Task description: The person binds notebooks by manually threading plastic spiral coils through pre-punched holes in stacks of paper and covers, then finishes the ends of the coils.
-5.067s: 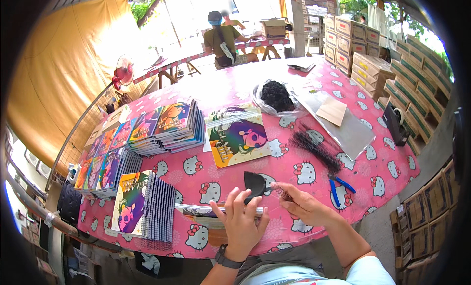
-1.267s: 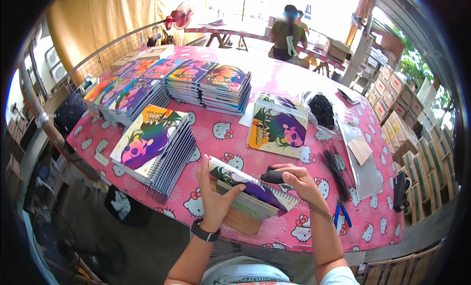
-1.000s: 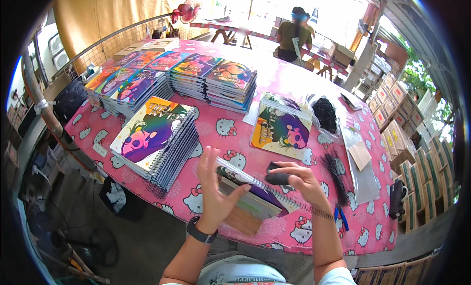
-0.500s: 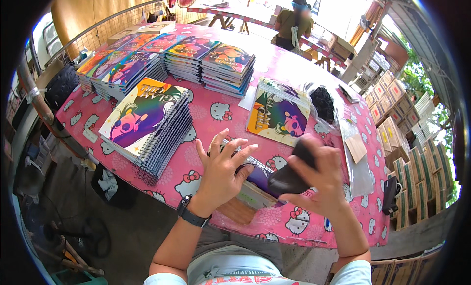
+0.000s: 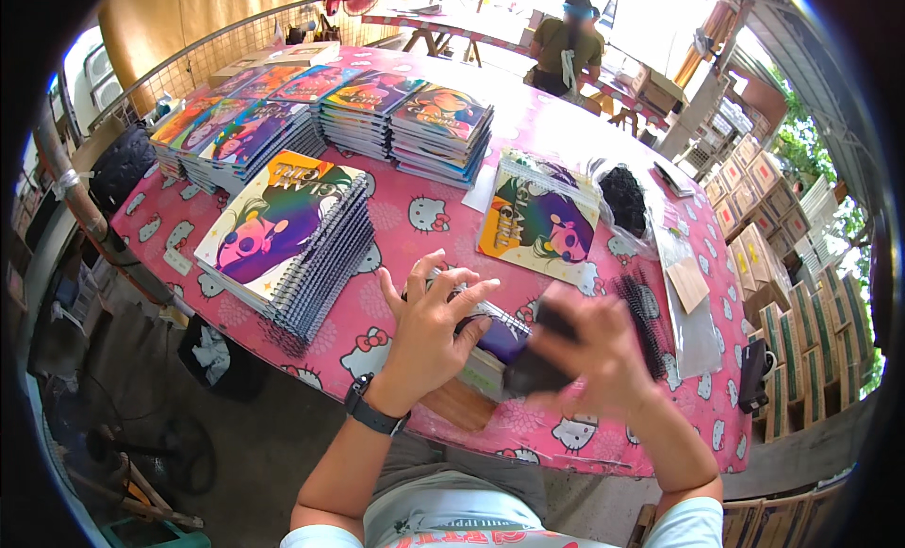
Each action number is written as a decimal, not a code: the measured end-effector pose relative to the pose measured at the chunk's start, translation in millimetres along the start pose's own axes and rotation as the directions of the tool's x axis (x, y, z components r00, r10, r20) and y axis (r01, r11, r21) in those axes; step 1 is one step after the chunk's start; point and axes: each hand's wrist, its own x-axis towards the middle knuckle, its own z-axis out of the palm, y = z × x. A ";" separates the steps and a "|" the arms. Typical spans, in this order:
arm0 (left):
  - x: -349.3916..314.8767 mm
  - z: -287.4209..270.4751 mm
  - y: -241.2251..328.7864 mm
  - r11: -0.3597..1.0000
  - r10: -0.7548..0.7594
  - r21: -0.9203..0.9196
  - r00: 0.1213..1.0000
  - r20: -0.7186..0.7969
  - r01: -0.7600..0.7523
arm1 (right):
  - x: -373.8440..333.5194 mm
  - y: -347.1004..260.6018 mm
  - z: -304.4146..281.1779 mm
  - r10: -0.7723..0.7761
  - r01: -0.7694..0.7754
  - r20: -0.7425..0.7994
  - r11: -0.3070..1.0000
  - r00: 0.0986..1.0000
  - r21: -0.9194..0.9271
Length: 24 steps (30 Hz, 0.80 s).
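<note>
My left hand (image 5: 429,326) lies over a spiral notebook (image 5: 504,336) with a purple cover at the table's front. Its fingers are spread and bent, the thumb resting on the cover. A wooden board (image 5: 460,404) shows beneath the notebook's near side. My right hand (image 5: 603,345), smeared by motion, grips a dark block-like object (image 5: 539,371) against the notebook's right end; its exact kind is unclear. Farther back lies another notebook (image 5: 537,218) with a colourful cover. To the left stands a tall stack of spiral-bound notebooks (image 5: 283,227).
Several stacks of colourful books (image 5: 438,124) fill the far left of the pink patterned table (image 5: 424,213). On the right are black coils (image 5: 641,312), a plastic bag of black material (image 5: 622,201) and clear plastic sheets (image 5: 693,326). A person (image 5: 566,53) is at a far table.
My right hand and the dark object have shifted slightly left and down, uncovering the black coils. My left hand stays in place on the notebook.
</note>
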 end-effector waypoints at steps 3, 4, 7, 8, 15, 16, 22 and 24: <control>1.6 -4.8 3.6 0.999 0.027 -0.031 0.999 -0.033 -0.028 | -18.5 -28.1 9.2 -0.199 0.151 0.227 0.966 0.953 0.212; 2.7 -8.4 5.6 0.998 0.037 -0.048 0.998 -0.048 -0.039 | -16.5 -23.4 2.2 -0.153 0.118 0.147 0.967 0.977 0.225; -0.1 -21.0 -1.4 0.980 0.125 -0.160 0.991 0.039 -0.117 | -9.9 16.6 -15.7 0.085 -0.055 -0.050 0.901 0.995 0.430; -3.0 -22.3 -5.0 0.977 0.124 -0.183 0.991 0.041 -0.114 | -12.2 29.2 -7.2 0.235 -0.186 0.007 0.749 0.972 0.636; -3.2 -19.6 -7.5 0.961 0.113 -0.256 0.993 0.022 -0.104 | -8.0 38.6 58.3 0.247 -0.350 0.273 0.369 0.930 0.861; -1.2 -21.1 -4.7 0.964 0.115 -0.245 0.993 0.029 -0.105 | -10.8 42.7 64.8 0.304 -0.415 0.306 0.416 0.902 0.809; -4.1 -17.8 -8.8 0.963 0.075 -0.260 0.997 0.001 -0.072 | -9.3 45.9 76.5 0.278 -0.296 0.207 0.328 0.938 0.897; -10.0 -4.7 -8.3 0.915 -0.110 -0.404 0.961 -0.254 -0.002 | 1.0 51.2 65.7 0.404 -0.388 0.151 0.606 0.902 0.695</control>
